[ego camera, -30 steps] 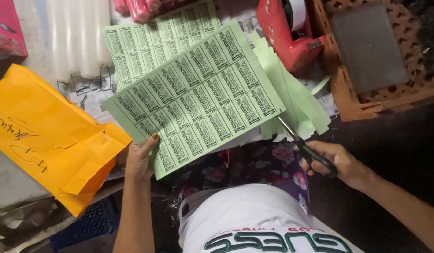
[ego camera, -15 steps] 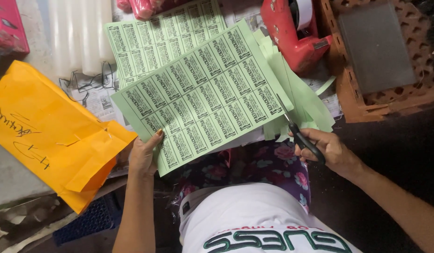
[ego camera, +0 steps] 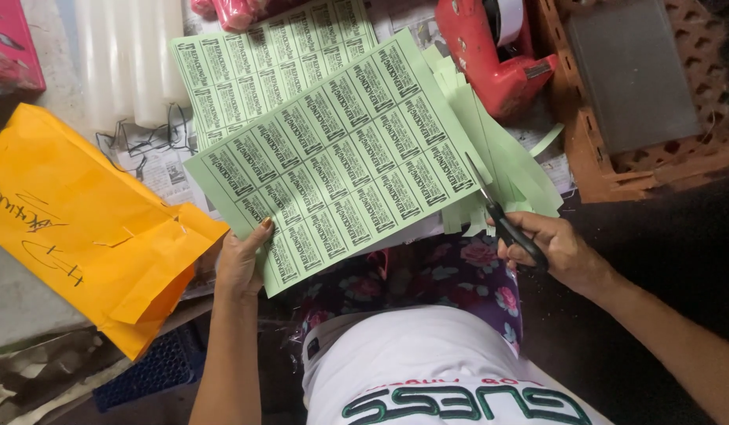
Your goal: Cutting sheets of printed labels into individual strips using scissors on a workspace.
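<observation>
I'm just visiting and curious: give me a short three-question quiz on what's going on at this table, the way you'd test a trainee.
1. True or false: the right hand holds scissors.
2. What does the left hand grip?
A. the orange envelope
B. the green label sheet
C. the red tape dispenser
3. Fill in: the scissors cut at the sheet's ____ edge, beside the cut green strips.

Key: 1 true. 2 B, at its lower left corner. 3 right.
</observation>
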